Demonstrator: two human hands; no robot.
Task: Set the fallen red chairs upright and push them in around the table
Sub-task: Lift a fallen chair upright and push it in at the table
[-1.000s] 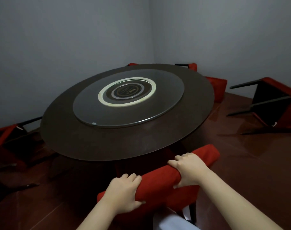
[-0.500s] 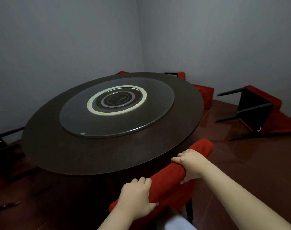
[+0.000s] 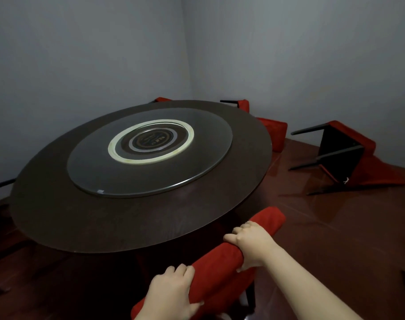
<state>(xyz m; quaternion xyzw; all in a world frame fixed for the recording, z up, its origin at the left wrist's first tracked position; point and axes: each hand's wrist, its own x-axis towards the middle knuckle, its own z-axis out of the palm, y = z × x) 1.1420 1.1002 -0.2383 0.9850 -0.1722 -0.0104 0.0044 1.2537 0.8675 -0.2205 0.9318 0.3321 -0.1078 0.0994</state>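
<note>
Both hands grip the near red chair's backrest (image 3: 220,262) top, beside the table (image 3: 58,215). Left hand (image 3: 171,294) and right hand (image 3: 252,245) fingers wrap over it. Another red chair (image 3: 358,153) lies tipped far right.

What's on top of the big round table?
A round glass turntable sits in the middle of the dark table. Through the glass shows a pale ring around a dark disc. No dishes or food are visible. What lies under the table is hidden in shadow.
</note>
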